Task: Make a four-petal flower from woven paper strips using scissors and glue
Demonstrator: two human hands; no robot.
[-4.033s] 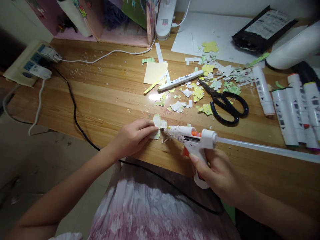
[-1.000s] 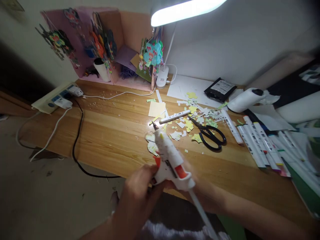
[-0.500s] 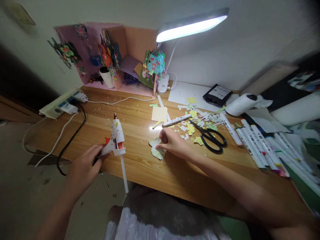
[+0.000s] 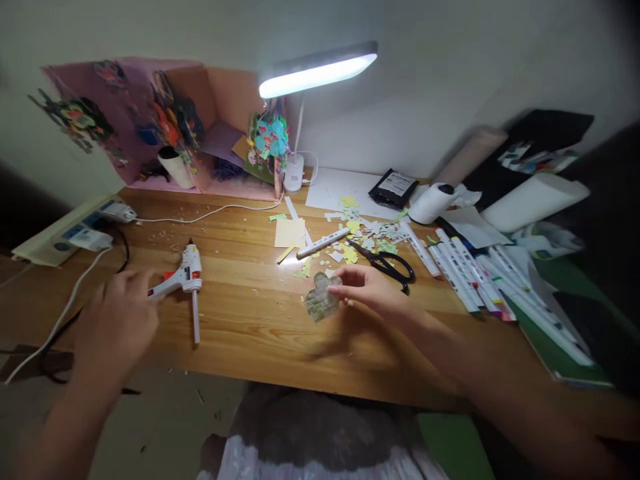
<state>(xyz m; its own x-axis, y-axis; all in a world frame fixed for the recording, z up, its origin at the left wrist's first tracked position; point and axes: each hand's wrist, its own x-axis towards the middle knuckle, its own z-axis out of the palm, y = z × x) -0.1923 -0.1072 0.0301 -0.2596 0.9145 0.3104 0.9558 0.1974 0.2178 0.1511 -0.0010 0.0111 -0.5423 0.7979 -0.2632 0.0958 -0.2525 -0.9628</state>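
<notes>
The worktop (image 4: 240,267) is light brown wood with visible grain; its right end falls into shadow. At its rear edge, left of centre, stands a pink compartmented box (image 4: 236,100). Colourful ornaments hanging on the box are too blurred to separate. The left hand (image 4: 117,323), motion-blurred, is at the grip end of a white plastic glue gun (image 4: 189,270) with an orange trigger, near the front edge, left side; finger closure cannot be determined. The nozzle points to the rear edge; a translucent stick (image 4: 196,320) extends toward the front edge. White-barrelled markers (image 4: 456,273), right side, bear illegible black print. The right hand (image 4: 370,287) partly hides black-handled metal scissors (image 4: 375,259). A glossy black packet (image 4: 390,194) near the rear edge carries a white label, text unreadable. The right hand is clamped on a greyish-green lobed paper flower (image 4: 323,301), above the worktop's centre; fingertips cover one side.
</notes>
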